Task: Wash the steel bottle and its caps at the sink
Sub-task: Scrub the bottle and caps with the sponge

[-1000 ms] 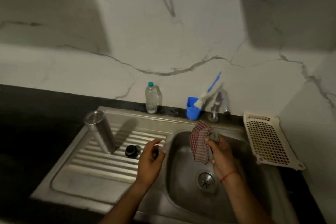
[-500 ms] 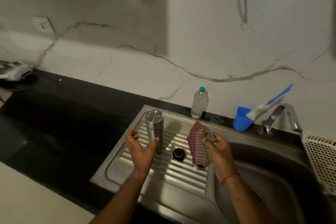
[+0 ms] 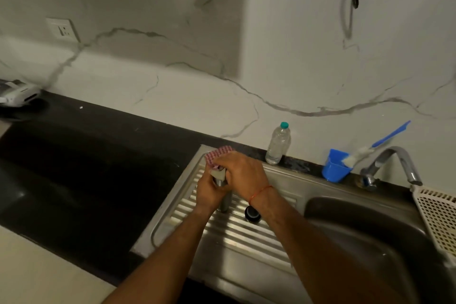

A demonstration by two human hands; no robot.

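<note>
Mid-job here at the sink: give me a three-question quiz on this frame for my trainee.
1. True or false: the black cap lies in the sink basin.
2. The left hand grips: A the steel bottle, B the black cap, C the blue cup.
3. Which hand holds the checked cloth at the bottle's top?
Key: 1 false, it lies on the drainboard; 2 A; 3 the right hand.
</note>
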